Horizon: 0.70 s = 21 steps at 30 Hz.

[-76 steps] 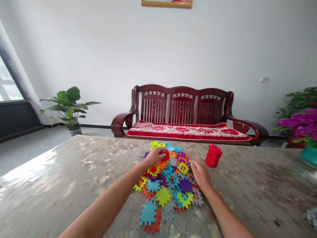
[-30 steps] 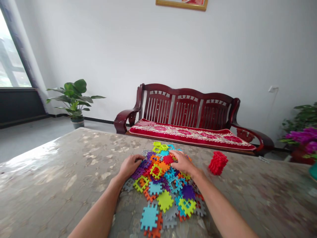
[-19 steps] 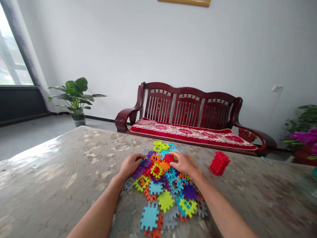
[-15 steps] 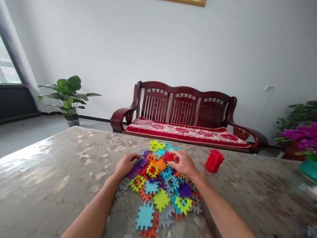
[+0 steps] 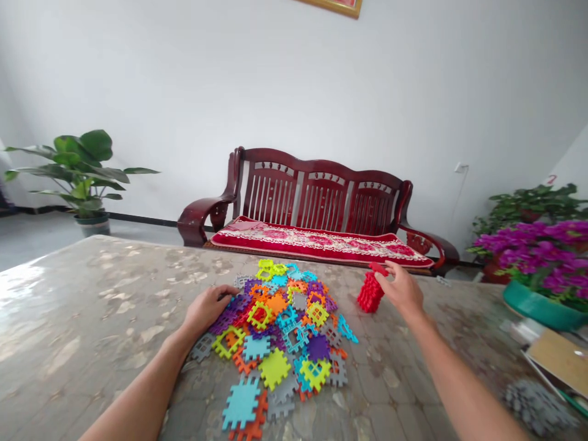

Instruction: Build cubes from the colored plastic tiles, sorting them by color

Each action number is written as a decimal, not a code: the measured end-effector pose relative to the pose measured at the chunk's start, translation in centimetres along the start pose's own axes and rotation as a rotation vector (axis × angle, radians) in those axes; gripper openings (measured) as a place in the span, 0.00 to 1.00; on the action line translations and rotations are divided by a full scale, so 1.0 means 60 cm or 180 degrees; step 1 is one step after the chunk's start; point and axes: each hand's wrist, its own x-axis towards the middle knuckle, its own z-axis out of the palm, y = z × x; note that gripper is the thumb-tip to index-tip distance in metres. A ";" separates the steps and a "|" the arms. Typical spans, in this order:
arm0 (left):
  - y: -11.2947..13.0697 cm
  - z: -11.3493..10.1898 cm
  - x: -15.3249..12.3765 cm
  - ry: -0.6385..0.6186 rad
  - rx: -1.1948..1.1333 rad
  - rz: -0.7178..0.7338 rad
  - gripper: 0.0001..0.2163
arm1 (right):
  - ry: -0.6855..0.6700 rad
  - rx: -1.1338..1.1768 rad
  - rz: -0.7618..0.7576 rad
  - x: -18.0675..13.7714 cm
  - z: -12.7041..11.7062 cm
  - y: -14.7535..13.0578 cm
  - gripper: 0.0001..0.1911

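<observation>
A loose heap of colourful interlocking plastic tiles [image 5: 274, 369], some solid and some with window-like openings, lies spread over the table in front of me. At its left edge my left hand [image 5: 207, 310] rests with thumb and forefinger apart, touching the purple tiles [image 5: 228, 317]. To the right of the heap stands an upright stack of red tiles [image 5: 369, 295]. My right hand [image 5: 400, 288] pinches a red tile [image 5: 378, 268] by its right side at the top of that stack. Whether this tile touches the stack, I cannot tell.
A patterned cover lies on the table [image 5: 114, 331]. Grey tiles [image 5: 537, 404] and a cardboard-coloured box [image 5: 558, 358] are at the right, near purple flowers in a teal pot [image 5: 544, 306]. A wooden bench [image 5: 321, 196] stands beyond the table; a potted plant [image 5: 89, 177] is at left.
My right hand has moved from the heap to the red stack, carrying a red tile. A grey tile now shows where it was. My left hand stays at the heap. The view has turned right.
</observation>
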 end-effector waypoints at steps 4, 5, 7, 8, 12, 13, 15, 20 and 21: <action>-0.001 0.000 0.000 0.0001 -0.0081 0.0011 0.13 | -0.0152 -0.0282 0.0148 -0.003 0.008 -0.001 0.28; -0.001 0.001 0.000 -0.0003 -0.0100 -0.0002 0.13 | -0.0174 -0.0335 0.0156 -0.004 0.010 -0.001 0.28; 0.000 0.000 -0.001 -0.0008 -0.0109 -0.0022 0.13 | -0.0197 -0.0468 0.0143 -0.005 0.015 -0.002 0.30; 0.000 0.000 -0.001 0.0000 -0.0098 -0.0026 0.13 | -0.0208 -0.0542 0.0134 -0.005 0.016 -0.002 0.32; 0.003 -0.001 -0.002 0.0026 -0.0013 -0.0009 0.13 | -0.0326 -0.0775 0.0137 -0.002 0.021 -0.007 0.38; 0.003 -0.001 -0.002 0.0029 0.0001 0.0006 0.14 | -0.0365 -0.0807 0.0156 -0.001 0.022 -0.009 0.38; 0.003 -0.002 -0.002 0.0031 0.0002 0.0040 0.14 | -0.0435 -0.0850 0.0199 -0.001 0.023 -0.012 0.39; 0.002 -0.002 -0.003 0.0047 0.0007 0.0018 0.13 | -0.0443 -0.0888 0.0169 -0.005 0.022 -0.016 0.35; 0.002 -0.002 -0.003 0.0043 0.0019 0.0009 0.14 | -0.0418 -0.0875 0.0166 -0.007 0.020 -0.015 0.34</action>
